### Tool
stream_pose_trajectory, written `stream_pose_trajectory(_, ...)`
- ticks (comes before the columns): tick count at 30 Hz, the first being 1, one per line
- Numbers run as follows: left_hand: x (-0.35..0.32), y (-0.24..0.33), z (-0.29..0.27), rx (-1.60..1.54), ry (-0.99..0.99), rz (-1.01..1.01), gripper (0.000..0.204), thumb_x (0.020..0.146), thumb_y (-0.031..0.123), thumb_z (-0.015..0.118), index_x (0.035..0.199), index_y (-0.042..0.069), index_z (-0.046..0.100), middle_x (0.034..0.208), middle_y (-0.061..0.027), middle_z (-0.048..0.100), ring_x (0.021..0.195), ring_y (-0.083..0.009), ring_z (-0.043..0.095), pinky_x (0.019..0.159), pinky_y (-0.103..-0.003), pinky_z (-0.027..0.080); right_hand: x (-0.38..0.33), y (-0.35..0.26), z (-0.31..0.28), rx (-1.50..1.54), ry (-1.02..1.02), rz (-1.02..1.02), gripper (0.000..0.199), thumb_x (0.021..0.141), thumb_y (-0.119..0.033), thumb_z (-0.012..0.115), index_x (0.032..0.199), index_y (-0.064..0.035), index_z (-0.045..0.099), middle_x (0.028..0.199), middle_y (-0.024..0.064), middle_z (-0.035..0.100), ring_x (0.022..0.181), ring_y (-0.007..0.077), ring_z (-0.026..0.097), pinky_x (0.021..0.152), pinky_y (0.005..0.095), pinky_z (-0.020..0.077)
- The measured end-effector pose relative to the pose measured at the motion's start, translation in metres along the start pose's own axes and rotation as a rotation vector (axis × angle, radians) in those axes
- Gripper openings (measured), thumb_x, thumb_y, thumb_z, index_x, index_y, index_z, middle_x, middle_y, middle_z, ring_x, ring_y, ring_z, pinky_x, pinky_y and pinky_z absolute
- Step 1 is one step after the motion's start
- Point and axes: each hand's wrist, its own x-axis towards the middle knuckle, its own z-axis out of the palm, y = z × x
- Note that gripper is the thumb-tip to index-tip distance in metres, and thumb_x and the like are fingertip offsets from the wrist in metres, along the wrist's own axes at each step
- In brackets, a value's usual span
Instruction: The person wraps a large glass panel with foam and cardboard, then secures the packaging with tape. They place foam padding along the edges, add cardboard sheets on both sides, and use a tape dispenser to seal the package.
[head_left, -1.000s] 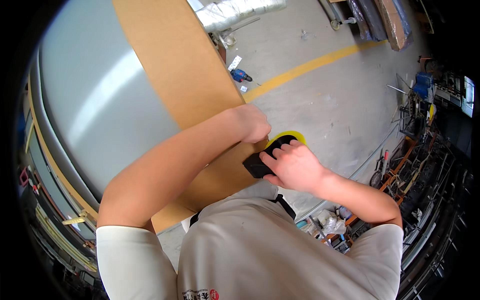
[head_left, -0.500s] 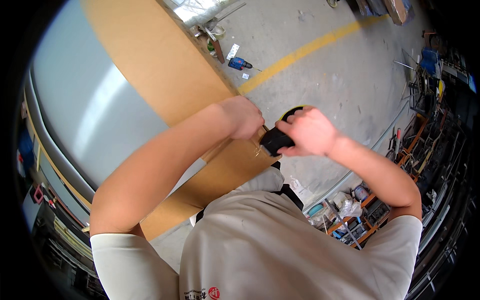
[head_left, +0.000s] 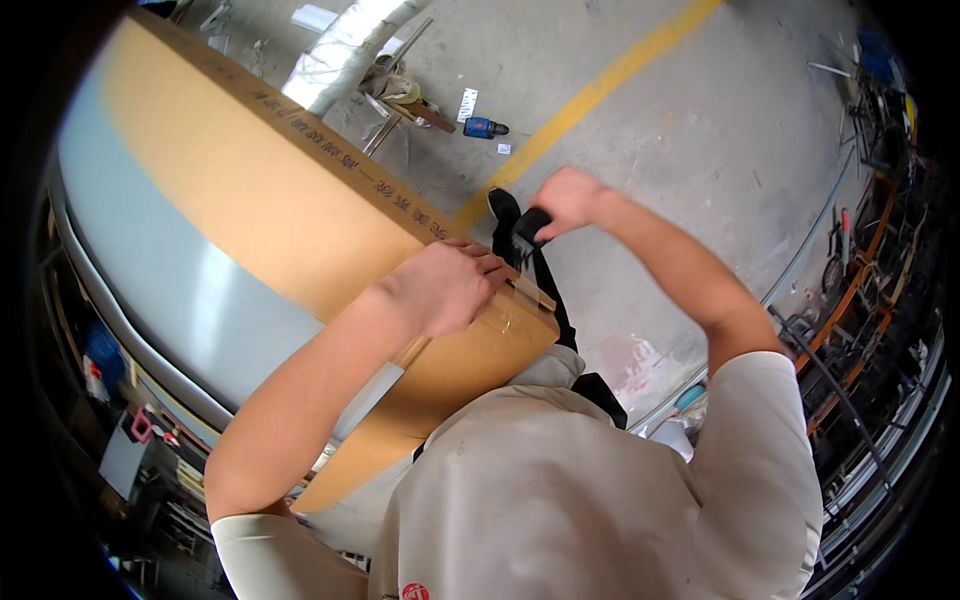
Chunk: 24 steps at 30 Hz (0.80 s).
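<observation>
My left hand (head_left: pixel 445 288) lies on the near corner of a large cardboard wrapping (head_left: pixel 270 190), its fingers bent together over the edge. The cardboard covers the end of a big, smooth grey panel (head_left: pixel 170 270). Just beyond that corner, my right hand (head_left: pixel 570 203) is closed around a black tape dispenser (head_left: pixel 530 228), held above the cardboard's long side. Strips of clear tape (head_left: pixel 507 322) shine on the folded end near my body. The hand hides part of the dispenser.
A blue cordless drill (head_left: pixel 482 128) lies on the grey floor by a yellow line (head_left: pixel 600 90). A silvery wrapped bundle (head_left: pixel 350 50) stands beyond the cardboard. Racks of metal bars and tools (head_left: pixel 860 300) run along the right. My dark shoe (head_left: pixel 503 205) shows below the dispenser.
My right hand has moved up and away from the folded end with the dispenser. My left hand has shifted slightly left and down along the corner. The view has turned a little.
</observation>
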Motion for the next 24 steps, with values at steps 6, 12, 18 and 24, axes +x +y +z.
stream_pose_trajectory(6, 0.013, 0.045, -0.011, 0.035, -0.112, -0.164, 0.059, 0.101, 0.049, 0.056, 0.142, 0.007, 0.063, 0.139, -0.0207, 0.063, 0.138, -0.0378, 0.056, 0.122, -0.051, 0.037, 0.038, -0.09, 0.067, 0.395, -0.025, -0.073, 0.031, 0.088, -0.037, 0.072, 0.093, -0.0064, 0.075, 0.09, 0.0174, 0.076, 0.094, 0.042, 0.073, 0.081, 0.0498, 0.0579)
stream_pose_trajectory(12, 0.052, 0.101, 0.023, 0.388, -0.15, -0.253, 0.105, 0.094, 0.084, 0.043, 0.139, -0.01, 0.06, 0.145, -0.0329, 0.058, 0.147, -0.0435, 0.047, 0.128, -0.063, 0.018, 0.071, -0.098, 0.115, 1.218, -0.063, 0.198, 0.024, 0.09, -0.015, 0.067, 0.109, -0.0039, 0.076, 0.109, 0.0222, 0.076, 0.103, 0.0439, 0.072, 0.091, 0.0476, 0.0569)
stream_pose_trajectory(18, 0.062, 0.096, 0.059, 0.164, 0.072, -0.3, 0.101, 0.092, 0.08, 0.053, 0.13, -0.013, 0.064, 0.139, -0.03, 0.064, 0.136, -0.045, 0.058, 0.121, -0.054, 0.039, 0.089, -0.105, 0.162, 1.469, -0.03, -0.03, 0.03, 0.092, -0.013, 0.066, 0.12, -0.007, 0.074, 0.115, 0.0227, 0.076, 0.106, 0.0436, 0.072, 0.092, 0.0475, 0.0568)
stream_pose_trajectory(24, 0.058, 0.105, 0.065, 0.133, 0.287, -0.349, 0.091, 0.089, 0.073, 0.064, 0.127, -0.009, 0.067, 0.135, -0.0254, 0.067, 0.13, -0.0414, 0.062, 0.119, -0.054, 0.04, 0.093, -0.121, 0.16, 1.31, 0.157, -0.091, 0.034, 0.093, -0.014, 0.067, 0.127, -0.0096, 0.072, 0.117, 0.0226, 0.076, 0.108, 0.043, 0.072, 0.092, 0.0473, 0.0571)
